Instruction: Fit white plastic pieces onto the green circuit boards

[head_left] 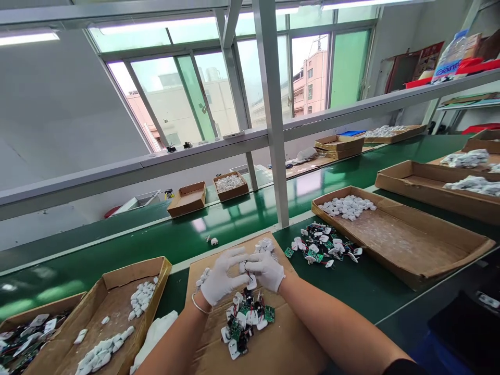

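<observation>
A small, pale part (242, 267) is held at the frame's lower centre, mostly hidden; just below it, a flat white tab (251, 283) tilts above the jumbled circuit boards (235, 329).

1. Clear plastic bottle (453, 54), on the raised shelf at upper right: large slanted lettering on its label (447, 69); "an" is legible mid-word, the letters around it unclear.
2. Reddish poster (428, 60), on the wall behind the bottle: its print is too small to read.

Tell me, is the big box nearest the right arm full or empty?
Partly full: the box has white pieces heaped at one end and bare bottom elsewhere.
</observation>
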The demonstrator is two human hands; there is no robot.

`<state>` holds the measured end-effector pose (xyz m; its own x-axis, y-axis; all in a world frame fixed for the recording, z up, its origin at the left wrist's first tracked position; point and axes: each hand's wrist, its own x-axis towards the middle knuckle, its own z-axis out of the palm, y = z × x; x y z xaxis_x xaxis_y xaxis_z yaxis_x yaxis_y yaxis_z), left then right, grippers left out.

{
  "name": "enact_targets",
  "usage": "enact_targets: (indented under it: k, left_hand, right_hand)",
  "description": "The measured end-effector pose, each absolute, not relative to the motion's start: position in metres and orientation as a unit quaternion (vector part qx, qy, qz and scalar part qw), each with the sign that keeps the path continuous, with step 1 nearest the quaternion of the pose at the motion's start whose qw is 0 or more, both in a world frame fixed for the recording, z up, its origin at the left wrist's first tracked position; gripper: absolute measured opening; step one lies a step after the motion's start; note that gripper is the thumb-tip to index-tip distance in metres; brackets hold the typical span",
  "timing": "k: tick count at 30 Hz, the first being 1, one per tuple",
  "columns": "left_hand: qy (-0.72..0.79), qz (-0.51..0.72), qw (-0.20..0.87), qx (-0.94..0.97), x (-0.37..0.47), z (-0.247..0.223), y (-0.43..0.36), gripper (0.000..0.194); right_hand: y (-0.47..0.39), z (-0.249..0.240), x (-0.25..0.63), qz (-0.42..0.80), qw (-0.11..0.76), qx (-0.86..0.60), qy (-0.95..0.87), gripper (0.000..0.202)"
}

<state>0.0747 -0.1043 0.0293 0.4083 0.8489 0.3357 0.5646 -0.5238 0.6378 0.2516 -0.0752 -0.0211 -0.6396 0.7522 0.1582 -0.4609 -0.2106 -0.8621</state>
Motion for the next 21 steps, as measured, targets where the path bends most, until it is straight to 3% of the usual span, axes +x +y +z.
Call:
enact_targets:
  k: [10,15,21]
  left_hand:
    - [0.402,0.404,0.175,0.803,0.078,-0.001,-0.109,0.044]
    - [0.349,0.481,0.151,0.79,0.073,-0.02,-0.107,0.073]
    - [0.307,0.46,0.053,0.831,0.076,-0.005,-0.11,0.039]
  right_hand:
    - [-0.086,-0.024,0.244,0.781,0.384,-0.143,-0.471,0.015]
    - [-0.09,-0.024,0.244,0.794,0.354,-0.106,-0.482,0.014]
    - [-0.089,-0.02,0.245,0.738,0.376,-0.104,-0.55,0.031]
